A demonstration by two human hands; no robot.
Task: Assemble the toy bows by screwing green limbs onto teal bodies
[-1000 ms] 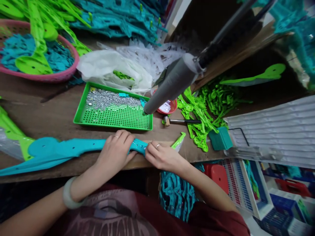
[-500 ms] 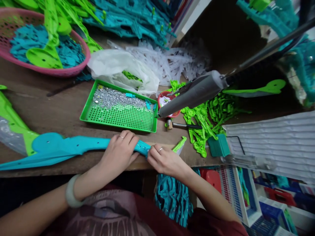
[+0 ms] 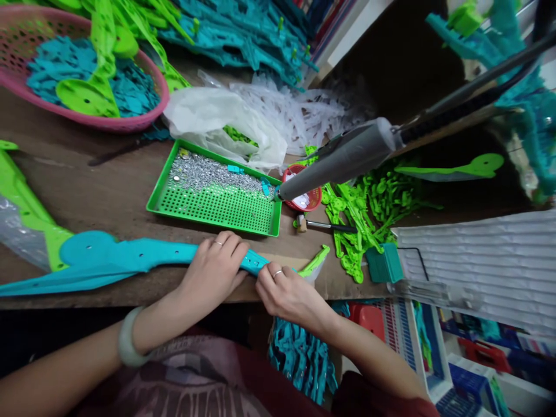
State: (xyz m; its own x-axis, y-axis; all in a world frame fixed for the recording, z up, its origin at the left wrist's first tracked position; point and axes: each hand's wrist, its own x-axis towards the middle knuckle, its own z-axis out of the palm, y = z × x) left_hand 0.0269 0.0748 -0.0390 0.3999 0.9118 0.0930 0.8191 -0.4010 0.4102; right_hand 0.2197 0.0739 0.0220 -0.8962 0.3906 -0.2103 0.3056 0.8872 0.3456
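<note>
A long blue plastic piece (image 3: 165, 253) with a rounded lobe and a pointed left end lies along the front edge of the table. My left hand (image 3: 217, 260) is closed over its narrower right part, fingers on top and thumb on the near side. Farther right, my right hand (image 3: 291, 289) pinches the same piece near its right end. Small holes show between the two hands. Whether a smaller part sits under my right fingertips is hidden. Just beyond that hand lies a green piece with a clear blade (image 3: 316, 263).
Behind my hands is a green tray (image 3: 204, 213) of small metal parts. A grey hanging tool (image 3: 339, 156) reaches down beside its right corner. Nearby are a hammer (image 3: 325, 225), a red basket (image 3: 319, 200) and green parts (image 3: 351, 231). A pink basket (image 3: 160, 107) stands back left.
The view has shifted slightly. My right hand sits a little lower and farther right along the blue piece, while my left hand keeps its hold.
</note>
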